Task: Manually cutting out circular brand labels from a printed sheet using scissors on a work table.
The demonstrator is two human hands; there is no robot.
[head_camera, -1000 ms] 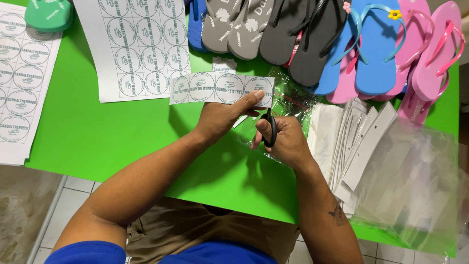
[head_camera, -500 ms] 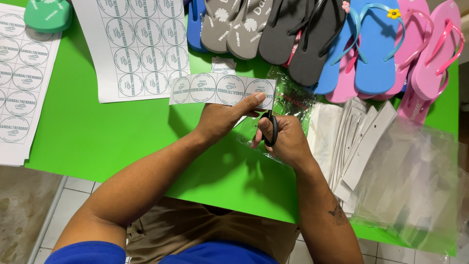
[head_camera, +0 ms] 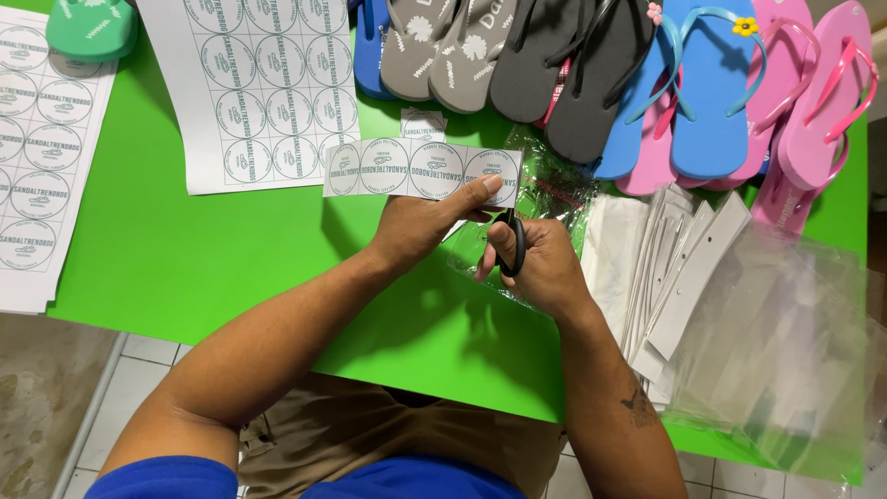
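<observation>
My left hand (head_camera: 420,225) pinches the right end of a white paper strip (head_camera: 407,169) printed with a row of round labels, held just above the green table (head_camera: 185,259). My right hand (head_camera: 540,263) grips black-handled scissors (head_camera: 511,242), fingers through the loops, blades pointing up at the strip's lower right edge. The blades are mostly hidden behind my left thumb and the paper. A small cut label (head_camera: 423,125) lies just beyond the strip.
Printed label sheets lie at the left (head_camera: 42,139) and centre (head_camera: 263,88). Several flip-flops, grey (head_camera: 443,51), blue (head_camera: 711,92) and pink (head_camera: 818,102), line the far edge. White card strips (head_camera: 674,268) and clear plastic bags (head_camera: 785,351) lie at the right. A green sandal (head_camera: 92,28) sits top left.
The strip and both hands have shifted very slightly; the scissors stay at the strip's right end.
</observation>
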